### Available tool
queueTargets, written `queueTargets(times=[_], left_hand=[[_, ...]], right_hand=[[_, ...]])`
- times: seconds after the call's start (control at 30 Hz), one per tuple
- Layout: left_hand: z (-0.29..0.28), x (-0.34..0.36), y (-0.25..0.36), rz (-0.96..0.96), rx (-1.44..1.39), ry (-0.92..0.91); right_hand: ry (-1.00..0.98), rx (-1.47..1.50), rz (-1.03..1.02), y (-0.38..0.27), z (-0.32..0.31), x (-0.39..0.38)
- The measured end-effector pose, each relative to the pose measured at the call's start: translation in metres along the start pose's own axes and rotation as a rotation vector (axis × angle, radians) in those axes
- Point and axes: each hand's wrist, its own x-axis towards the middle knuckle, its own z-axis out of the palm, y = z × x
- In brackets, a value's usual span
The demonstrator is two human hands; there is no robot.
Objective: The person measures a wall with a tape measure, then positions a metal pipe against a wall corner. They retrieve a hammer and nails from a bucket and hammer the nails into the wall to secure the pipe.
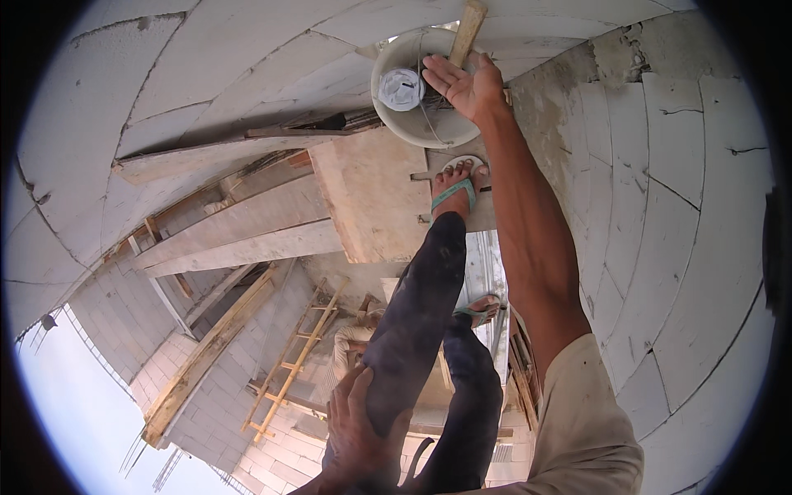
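My right hand [467, 87] reaches out over a pale bucket [447, 129] with a wire handle, palm showing and fingers extended, beside an upright wooden handle [467, 29]. The bucket holds a white round container [402, 89] and darker items partly hidden by the hand. My left hand [363, 429] grips my dark-trousered leg [412, 305] around the knee. One foot [454, 186] in a green-strapped sandal stands on boards just below the bucket; my other foot [483, 307] is lower, on a pale metal piece [478, 256].
Pale block walls [660, 231] curve on both sides. A plywood panel [367, 198] and long planks [231, 227] lie left of my foot. Below are a wooden ladder [313, 346], a timber beam [210, 355] and another person [351, 346], partly hidden by my leg. Open sky shows at lower left.
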Motion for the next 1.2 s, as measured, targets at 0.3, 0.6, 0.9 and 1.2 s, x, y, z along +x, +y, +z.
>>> queueTargets(times=[0.3, 0.6, 0.9, 1.2], left_hand=[[0.002, 0.0, 0.004, -0.055, -0.067, -0.001], [0.006, 0.0, 0.013, -0.056, -0.065, 0.005], [0.007, 0.073, 0.025, 0.037, -0.396, -0.02], [0.06, 0.149, 0.061, -0.444, -1.715, -0.04]], right_hand=[[0.152, 0.035, 0.009, -0.002, -0.003, 0.029], [0.112, -0.163, 0.154, 0.018, -0.037, -0.02], [-0.115, -1.122, -0.141, 0.001, -0.033, -0.227], [-0.539, -1.463, 0.412, -0.038, -0.005, -0.352]])
